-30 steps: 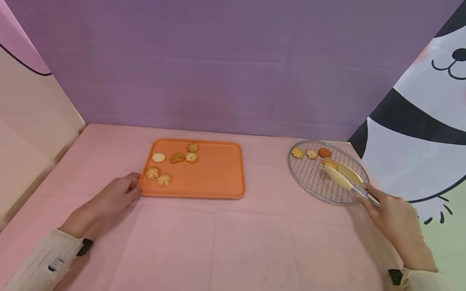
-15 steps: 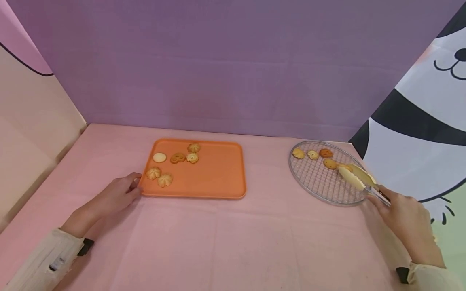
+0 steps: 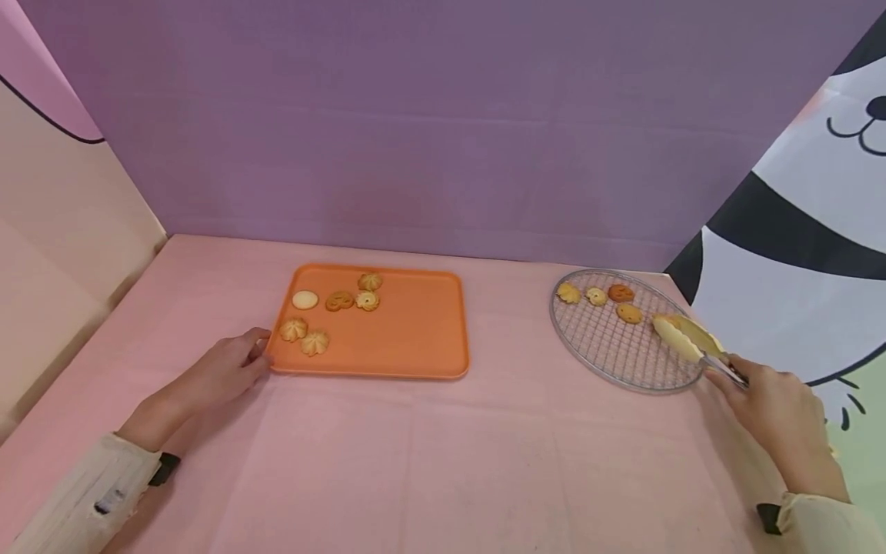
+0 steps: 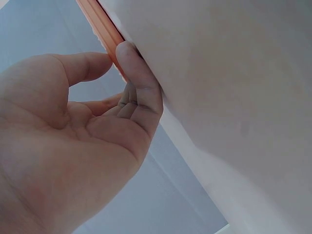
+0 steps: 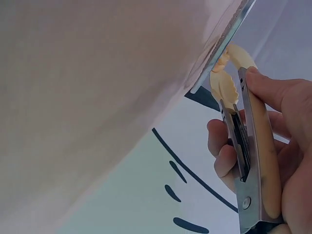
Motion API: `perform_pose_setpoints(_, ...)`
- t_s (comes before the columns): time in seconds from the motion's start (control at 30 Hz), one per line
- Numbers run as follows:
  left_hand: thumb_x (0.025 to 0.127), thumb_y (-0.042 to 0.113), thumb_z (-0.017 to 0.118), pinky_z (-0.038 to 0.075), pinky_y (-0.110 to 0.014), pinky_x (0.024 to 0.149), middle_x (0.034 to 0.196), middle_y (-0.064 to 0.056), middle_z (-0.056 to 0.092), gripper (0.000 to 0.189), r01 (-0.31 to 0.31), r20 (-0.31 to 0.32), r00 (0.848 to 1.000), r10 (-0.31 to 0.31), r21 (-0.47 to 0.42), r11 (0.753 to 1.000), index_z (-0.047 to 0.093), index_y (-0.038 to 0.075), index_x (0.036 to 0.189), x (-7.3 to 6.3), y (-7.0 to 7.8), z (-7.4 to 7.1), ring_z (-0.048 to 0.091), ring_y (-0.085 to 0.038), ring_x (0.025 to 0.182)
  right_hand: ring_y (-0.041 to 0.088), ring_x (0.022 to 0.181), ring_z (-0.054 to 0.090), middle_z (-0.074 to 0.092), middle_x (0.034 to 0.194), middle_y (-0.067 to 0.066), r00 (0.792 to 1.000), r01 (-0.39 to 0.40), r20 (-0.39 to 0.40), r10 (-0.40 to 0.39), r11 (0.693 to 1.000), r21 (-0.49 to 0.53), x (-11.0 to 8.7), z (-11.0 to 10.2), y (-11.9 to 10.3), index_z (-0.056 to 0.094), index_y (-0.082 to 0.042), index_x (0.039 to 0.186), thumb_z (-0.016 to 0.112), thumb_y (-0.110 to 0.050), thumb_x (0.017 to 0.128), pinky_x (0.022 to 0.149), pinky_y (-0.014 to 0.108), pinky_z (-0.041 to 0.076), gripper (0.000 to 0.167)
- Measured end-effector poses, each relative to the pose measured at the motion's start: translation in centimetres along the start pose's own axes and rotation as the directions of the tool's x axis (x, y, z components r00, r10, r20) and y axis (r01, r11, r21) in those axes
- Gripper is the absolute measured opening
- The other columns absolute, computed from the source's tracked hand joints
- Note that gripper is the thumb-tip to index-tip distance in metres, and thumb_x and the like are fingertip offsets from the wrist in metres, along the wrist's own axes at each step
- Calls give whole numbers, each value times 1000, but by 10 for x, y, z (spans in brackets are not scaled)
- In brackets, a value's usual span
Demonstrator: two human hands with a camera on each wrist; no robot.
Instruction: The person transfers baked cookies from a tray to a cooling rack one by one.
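In the head view my left hand (image 3: 221,375) is at the left edge of an orange tray (image 3: 401,331), and the left wrist view has its thumb and a finger pinching the tray's edge (image 4: 100,24). Several cookies lie on the tray's left half, among them a pretzel-shaped one (image 3: 339,301) and a pale round one (image 3: 304,300). My right hand (image 3: 775,408) grips tongs (image 5: 265,161) with cream scalloped tips (image 3: 678,338). Between those tips, over the right side of a round wire rack (image 3: 609,350), is a yellowish cookie (image 5: 222,61), partly hidden.
Left and back on the rack lie a flower-shaped cookie (image 3: 569,293), a small ring cookie (image 3: 595,296), a brown pretzel cookie (image 3: 621,292) and a round dotted cookie (image 3: 629,313). A pink cloth (image 3: 477,454) covers the table. A purple wall (image 3: 443,138) stands behind.
The tongs and right hand have shifted right across the rack, away from the round dotted cookie, which now shows uncovered. A cookie is at the tongs' tips. The left hand stays at the tray.
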State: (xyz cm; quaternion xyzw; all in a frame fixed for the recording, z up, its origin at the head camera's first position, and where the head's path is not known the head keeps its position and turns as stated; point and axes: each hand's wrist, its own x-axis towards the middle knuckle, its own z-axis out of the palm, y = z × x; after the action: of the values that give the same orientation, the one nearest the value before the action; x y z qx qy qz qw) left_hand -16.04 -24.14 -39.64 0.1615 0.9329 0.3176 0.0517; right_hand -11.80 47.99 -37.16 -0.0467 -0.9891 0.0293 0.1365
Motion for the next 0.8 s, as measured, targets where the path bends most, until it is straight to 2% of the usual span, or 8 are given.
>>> perform_pose_setpoints(0.1, 98, 6, 54, 45, -28, 62, 81, -3, 61, 42, -12, 2, 1000, 12, 1, 1000, 46, -15, 133, 0, 0, 2, 54, -13, 69, 29, 54, 43, 61, 91, 39, 1000, -8, 16, 8, 1000, -13, 0, 0, 2, 59, 11, 124, 71, -38, 91, 42, 38, 32, 60)
perform_pose_setpoints(0.2, 98, 6, 54, 45, -27, 62, 80, -2, 61, 42, -16, 3, 1000, 16, 0, 1000, 46, -15, 133, -1, 0, 3, 54, -13, 69, 31, 54, 44, 60, 94, 40, 999, -17, 29, 17, 1000, -20, 0, -1, 4, 59, 10, 124, 71, -39, 91, 41, 40, 34, 60)
perform_pose_setpoints(0.37, 98, 7, 53, 44, -27, 60, 79, -3, 60, 41, 8, 1, 1000, -8, -4, 1000, 47, -13, 133, -1, 1, 1, 54, -14, 68, 28, 55, 44, 62, 77, 31, 998, -26, 48, 27, 1000, -10, 1, -1, 3, 57, 12, 126, 71, -39, 92, 42, 37, 31, 63)
perform_pose_setpoints(0.43, 98, 7, 53, 44, -27, 60, 79, -3, 60, 40, 8, 2, 1000, -8, -3, 1000, 47, -13, 133, -1, 1, 0, 54, -14, 68, 27, 56, 43, 62, 77, 30, 998, -37, 56, 37, 999, -11, 2, 0, 3, 56, 12, 127, 70, -39, 92, 43, 35, 30, 64)
perform_pose_setpoints(0.5, 98, 7, 53, 44, -27, 60, 79, -3, 60, 40, 6, 2, 1000, -6, 1, 1000, 47, -13, 133, -1, 1, -1, 54, -14, 68, 27, 56, 43, 62, 83, 34, 997, -47, 61, 47, 999, -14, 2, 0, 2, 56, 12, 127, 70, -40, 92, 43, 35, 30, 65)
perform_pose_setpoints(0.6, 98, 7, 53, 45, -26, 60, 78, -3, 60, 40, -1, -2, 1000, 1, 6, 1000, 47, -14, 133, -1, 2, -2, 54, -14, 67, 26, 56, 43, 61, 77, 29, 995, -67, 79, 68, 998, -13, 2, 0, 1, 55, 13, 127, 71, -40, 92, 43, 35, 30, 65)
perform_pose_setpoints(0.67, 98, 7, 53, 44, -26, 60, 77, -3, 60, 41, -4, -3, 1000, 5, 8, 1000, 47, -14, 133, -1, 2, -2, 54, -14, 67, 24, 55, 42, 58, 68, 21, 992, -79, 98, 79, 997, -8, 1, 0, 0, 54, 14, 128, 71, -39, 92, 44, 34, 30, 66)
perform_pose_setpoints(0.8, 98, 7, 54, 44, -26, 59, 78, -3, 60, 41, 1, -2, 1000, -1, 5, 1000, 47, -14, 133, -1, 3, -2, 53, -14, 67, 22, 52, 41, 52, 60, 11, 990, -84, 111, 83, 996, 1, 0, -2, -1, 53, 14, 128, 71, -37, 92, 44, 34, 31, 66)
